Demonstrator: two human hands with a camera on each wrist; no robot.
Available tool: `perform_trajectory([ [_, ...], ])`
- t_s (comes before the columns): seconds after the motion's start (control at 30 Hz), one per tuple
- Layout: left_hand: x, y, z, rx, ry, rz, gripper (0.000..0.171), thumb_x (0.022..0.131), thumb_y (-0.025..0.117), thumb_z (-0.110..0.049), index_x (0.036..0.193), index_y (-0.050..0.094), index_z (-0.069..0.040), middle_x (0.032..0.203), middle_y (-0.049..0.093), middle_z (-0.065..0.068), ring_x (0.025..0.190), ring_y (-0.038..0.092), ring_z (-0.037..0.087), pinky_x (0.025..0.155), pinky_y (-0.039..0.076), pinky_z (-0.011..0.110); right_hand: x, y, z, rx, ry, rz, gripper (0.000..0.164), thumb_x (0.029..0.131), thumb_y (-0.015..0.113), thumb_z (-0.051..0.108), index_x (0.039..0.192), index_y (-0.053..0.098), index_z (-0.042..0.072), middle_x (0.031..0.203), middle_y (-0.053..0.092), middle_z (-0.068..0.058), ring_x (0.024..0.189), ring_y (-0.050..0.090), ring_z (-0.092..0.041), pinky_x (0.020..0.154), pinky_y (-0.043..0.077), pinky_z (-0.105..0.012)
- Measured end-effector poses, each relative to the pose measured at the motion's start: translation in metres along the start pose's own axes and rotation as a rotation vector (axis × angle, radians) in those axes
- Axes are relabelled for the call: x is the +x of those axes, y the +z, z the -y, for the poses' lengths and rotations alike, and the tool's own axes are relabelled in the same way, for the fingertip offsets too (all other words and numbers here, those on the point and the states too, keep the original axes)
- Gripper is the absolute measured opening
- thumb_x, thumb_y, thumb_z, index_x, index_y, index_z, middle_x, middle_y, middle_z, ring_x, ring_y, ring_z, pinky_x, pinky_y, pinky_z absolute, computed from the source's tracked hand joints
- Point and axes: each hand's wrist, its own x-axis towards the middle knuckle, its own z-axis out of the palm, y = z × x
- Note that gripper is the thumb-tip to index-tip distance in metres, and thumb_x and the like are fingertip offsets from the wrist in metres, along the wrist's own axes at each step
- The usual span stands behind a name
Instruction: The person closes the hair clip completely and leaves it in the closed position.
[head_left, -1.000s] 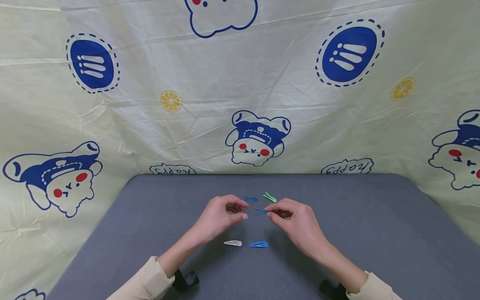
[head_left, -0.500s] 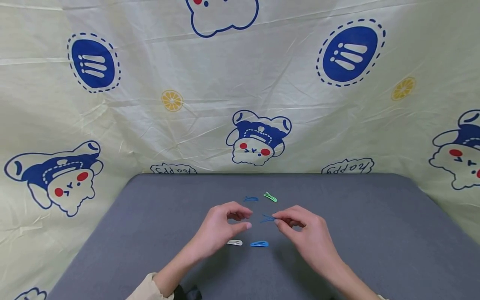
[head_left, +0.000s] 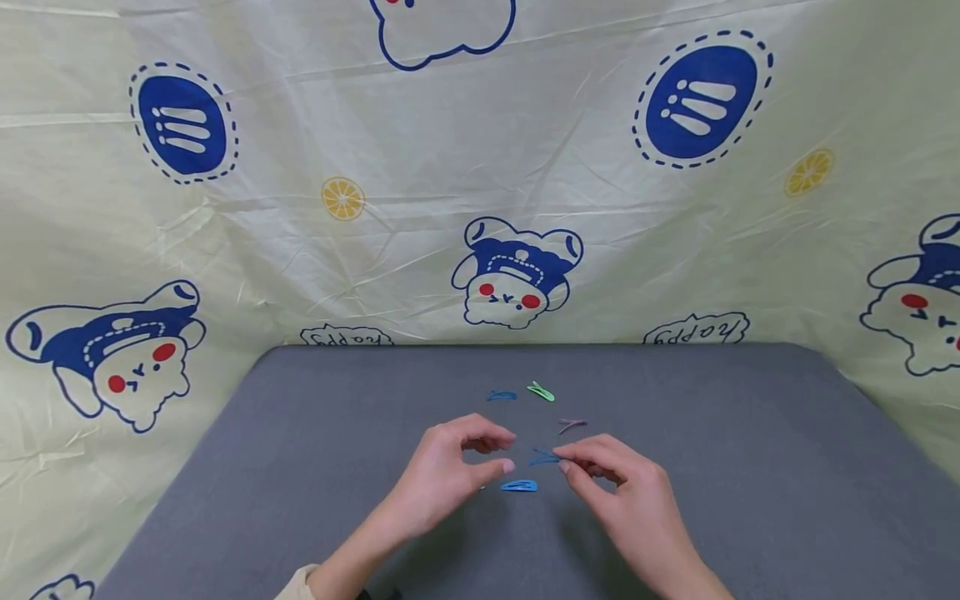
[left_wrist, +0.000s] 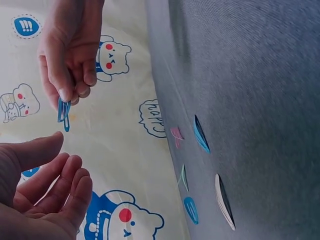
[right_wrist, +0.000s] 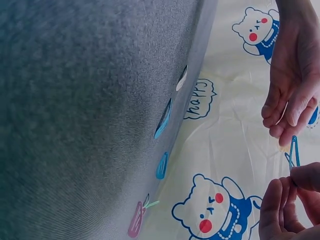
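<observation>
Between its thumb and fingers my right hand [head_left: 630, 496] pinches a blue snap hair clip [head_left: 543, 457], raised above the table. The clip's two arms stand apart, pointing toward my left hand. My left hand [head_left: 453, 471] hovers just to the left, thumb and fingers parted with a gap, touching nothing. On the table lie a bright blue hair clip [head_left: 519, 486], a darker blue one [head_left: 502, 396], a green one [head_left: 541, 392] and a pink one [head_left: 572, 425]. A white hair clip [left_wrist: 224, 202] shows in the left wrist view; my left hand mostly covers it in the head view.
The grey cloth-covered table [head_left: 750, 467] stretches widely to both sides of the hands. Behind it hangs a pale printed curtain [head_left: 405, 267] with bear figures, meeting the table's back edge.
My right hand has moved right and nearer to me with the blue hair clip, uncovering the pink one. My left hand has followed right and nearer, now covering most of the white clip.
</observation>
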Motion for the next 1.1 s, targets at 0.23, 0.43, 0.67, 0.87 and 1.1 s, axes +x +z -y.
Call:
perform_trajectory([
  [0.23, -0.002, 0.004, -0.005, -0.028, -0.020, 0.015, 0.023, 0.085, 0.079, -0.017, 0.107, 0.073, -0.022, 0.102, 0.068, -0.013, 0.095, 0.061, 0.008, 0.089, 0.050, 0.032, -0.003, -0.002, 0.001, 0.016, -0.023, -0.020, 0.029, 0.087, 0.075, 0.007, 0.099, 0.074, 0.033, 0.090, 0.065, 0.019, 0.076, 0.062, -0.005, 0.074, 0.054, -0.026],
  [0.43, -0.005, 0.007, -0.007, -0.017, 0.016, -0.007, 0.024, 0.083, 0.080, -0.018, 0.107, 0.074, -0.022, 0.100, 0.066, -0.016, 0.095, 0.061, 0.008, 0.087, 0.050, 0.031, -0.004, -0.001, 0.001, 0.017, -0.034, -0.027, 0.031, 0.086, 0.076, 0.004, 0.098, 0.075, 0.032, 0.090, 0.065, 0.019, 0.075, 0.062, -0.005, 0.072, 0.053, -0.025],
  [0.67, -0.006, 0.015, -0.007, 0.028, 0.111, -0.029, 0.027, 0.080, 0.083, -0.018, 0.106, 0.076, -0.017, 0.099, 0.066, -0.017, 0.094, 0.061, 0.009, 0.083, 0.051, 0.029, -0.008, 0.003, 0.001, 0.056, -0.092, -0.027, 0.027, 0.085, 0.076, 0.004, 0.100, 0.076, 0.027, 0.091, 0.067, 0.016, 0.078, 0.062, -0.006, 0.073, 0.053, -0.022],
  [0.87, -0.006, 0.019, -0.005, 0.031, 0.137, -0.031, 0.023, 0.081, 0.082, -0.016, 0.103, 0.077, -0.015, 0.097, 0.066, -0.015, 0.094, 0.060, 0.007, 0.081, 0.051, 0.027, -0.010, 0.007, 0.000, 0.093, -0.095, -0.031, 0.028, 0.085, 0.076, 0.003, 0.100, 0.077, 0.026, 0.092, 0.068, 0.013, 0.080, 0.063, -0.007, 0.073, 0.052, -0.020],
  [1.1, -0.006, 0.022, 0.000, 0.054, 0.192, -0.057, 0.018, 0.081, 0.081, -0.012, 0.099, 0.077, -0.013, 0.094, 0.070, -0.008, 0.091, 0.060, 0.005, 0.079, 0.051, 0.025, -0.012, 0.011, -0.001, 0.114, -0.062, -0.027, 0.026, 0.085, 0.076, 0.005, 0.100, 0.077, 0.027, 0.092, 0.067, 0.014, 0.080, 0.063, -0.008, 0.071, 0.053, -0.022],
])
